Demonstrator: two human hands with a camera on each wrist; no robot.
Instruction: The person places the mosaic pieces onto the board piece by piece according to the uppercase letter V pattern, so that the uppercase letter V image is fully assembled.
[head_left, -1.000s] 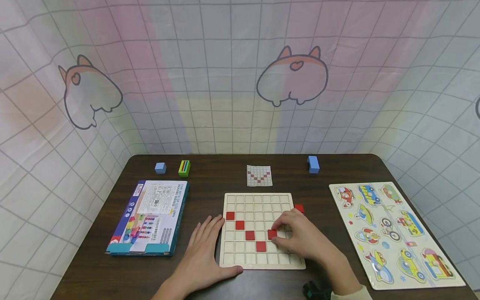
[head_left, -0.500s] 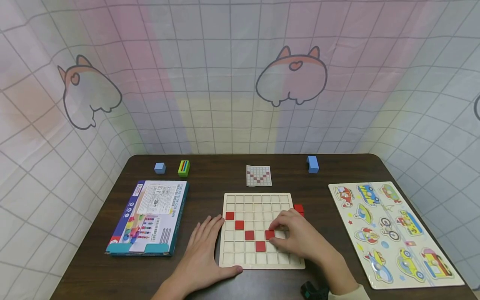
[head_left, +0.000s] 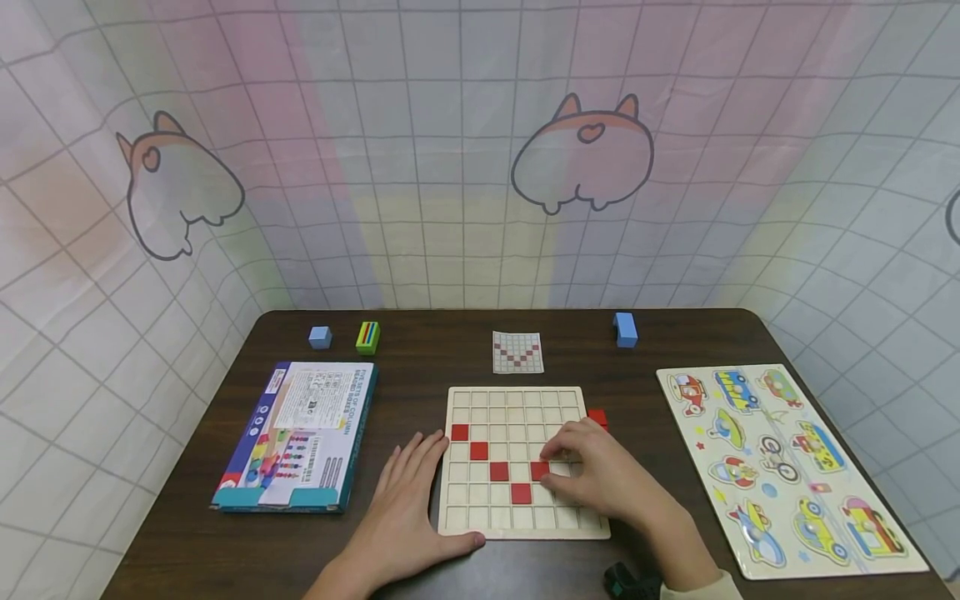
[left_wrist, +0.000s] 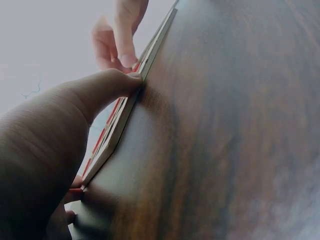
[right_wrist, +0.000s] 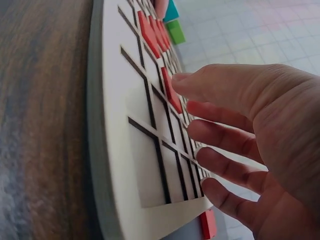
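Observation:
A pale square grid board lies at the middle of the table in the head view. Several red square tiles sit in its cells along a descending diagonal. My right hand reaches over the board's right half, thumb and index finger pinching a red tile one row up and right of the lowest one. The right wrist view has the thumb against this tile, other fingers spread over the cells. My left hand rests with straight fingers at the board's left edge, its thumb on the front edge.
More red tiles lie right of the board, partly behind the right hand. A patterned card lies beyond it. A boxed set is left, a vehicle puzzle board right. Small blocks stand along the back.
The pinched red tile and my right fingers have shifted slightly left between the first frame and the second, then stayed put. My left hand has kept its place.

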